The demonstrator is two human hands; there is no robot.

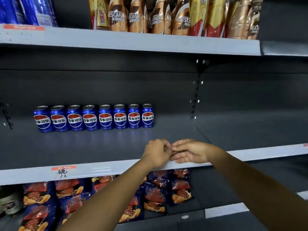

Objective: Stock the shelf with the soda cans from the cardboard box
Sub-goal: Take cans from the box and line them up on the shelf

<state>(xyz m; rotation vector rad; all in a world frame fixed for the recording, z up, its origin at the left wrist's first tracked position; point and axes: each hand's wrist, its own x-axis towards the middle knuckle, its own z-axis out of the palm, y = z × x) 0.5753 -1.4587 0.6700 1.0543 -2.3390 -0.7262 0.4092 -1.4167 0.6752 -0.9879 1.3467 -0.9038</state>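
**Hands empty at the shelf edge, one row of cans in place**

Both hands were seen together over the front lip of the shelf [116,147], with no can in either. The left hand [157,152] was loosely curled, its knuckles up, and touched the fingertips of the right hand [190,151], whose fingers were stretched out toward it. Whether something very small was pinched between them could not be told.

Eight cans [93,117] were lined up side by side near the back of the shelf, left of middle, upright, with their labels turned forward. A wide strip of bare shelf was left in front of the row, and more to its right as far as the upright post. The box was not in view, so the number of cans left in it could not be judged.

By that showing, the job was taken to be partly done: one back row had been set, while room for several more rows was left unfilled. A return to the box for more cans was judged the likely next step.

Bottles [166,15] were ranged on the shelf above, and snack bags [155,194] were laid out below.
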